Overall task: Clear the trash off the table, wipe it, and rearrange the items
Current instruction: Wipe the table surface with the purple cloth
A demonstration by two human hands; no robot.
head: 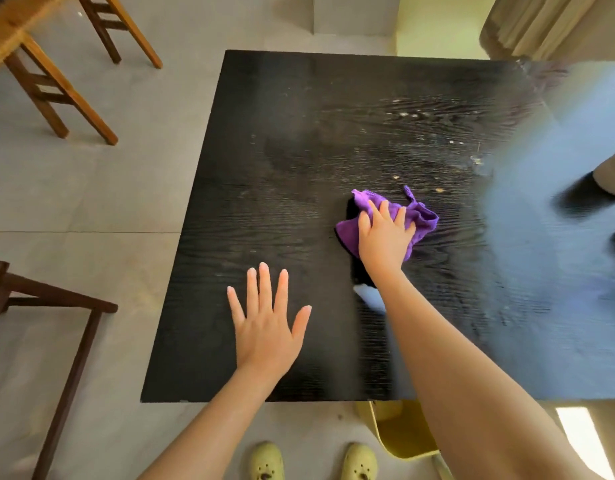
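Note:
A black wood-grain table (271, 140) fills the middle of the view. My right hand (384, 235) presses flat on a crumpled purple cloth (425, 218) right of the table's centre. My left hand (266, 323) rests flat on the tabletop near the front edge, fingers spread, holding nothing. Pale crumbs and smears (415, 116) dot the far right part of the tabletop. A small white patch (368, 296) shows on the table just under my right wrist.
A light wooden chair (53, 81) stands on the floor at the far left, a dark wooden chair (67, 306) at the near left. A yellow container (399, 434) sits under the table's front edge. A curtain (548, 26) hangs at the back right. The right side is blurred.

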